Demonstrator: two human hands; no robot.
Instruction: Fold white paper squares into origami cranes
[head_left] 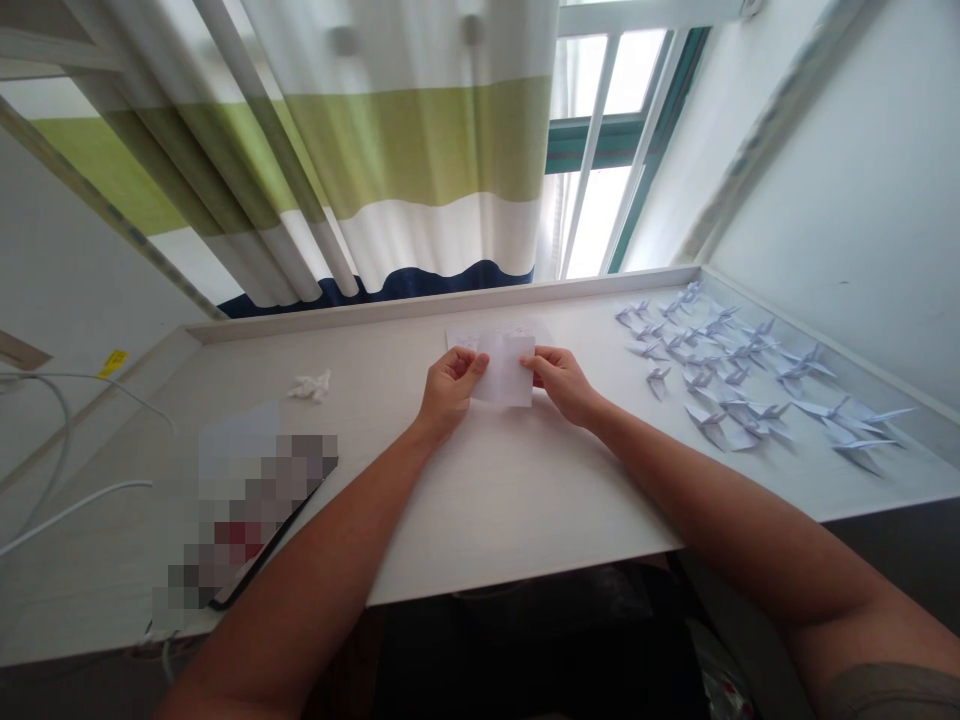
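A white sheet of paper (506, 370) is held a little above the white desk (525, 480), near its far middle. My left hand (450, 388) pinches the sheet's left edge with closed fingers. Gripping the right edge is my right hand (564, 383), fingers also closed. More white paper (469, 337) lies flat on the desk just behind the held sheet.
Several folded white paper cranes (739, 375) cover the desk's right side. A crumpled white scrap (311, 385) lies at the left. A blurred flat object (247, 510) sits at the near left, with white cables (67, 500) beyond it. Striped curtains (360, 160) and a window stand behind.
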